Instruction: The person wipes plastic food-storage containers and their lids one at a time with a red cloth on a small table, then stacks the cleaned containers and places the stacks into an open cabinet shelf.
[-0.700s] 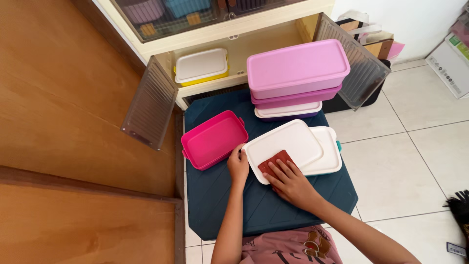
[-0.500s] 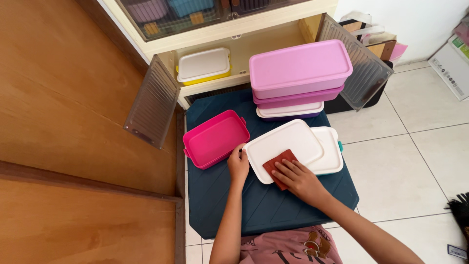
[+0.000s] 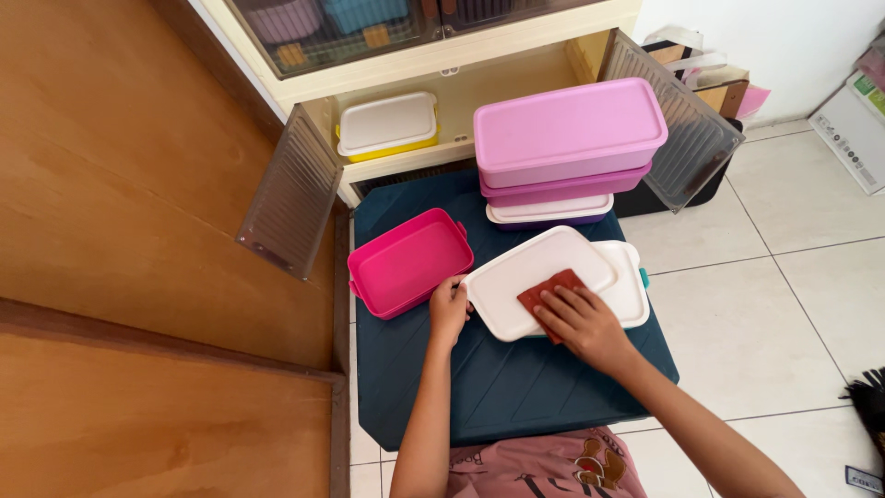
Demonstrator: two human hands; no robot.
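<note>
Since 0.7 s ago the right hand [image 3: 583, 323] has slid the red-brown cloth [image 3: 550, 290] from the near-left corner of the white lid [image 3: 535, 277] up and to the right, twd the lid's middle and right side. The lid itself has barely shifted; the left hand [image 3: 449, 311] is at the same spot on its left edge. Judging from that, the wipe is mid-stroke — near corner covered, far half of the lid not yet passed over.

Right hand: flat, fingers spread and pressed down on the cloth, not curled round it. Left hand: fingers bent, pinching the lid's left rim to steady it.

The lid lies flat on the dark teal counter [image 3: 442, 387], partly overlapping a 2nd white-lidded box [image 3: 629, 286] to its right. Its long axis runs diagonally, near-left to far-right, far end pointing twd the stack of 3 boxes [image 3: 567, 138]. An open pink box [image 3: 410, 263] sits just beside it on the left, apart from the lid. A yellow box w/ white lid [image 3: 387, 124] is in the cabinet behind.
</note>
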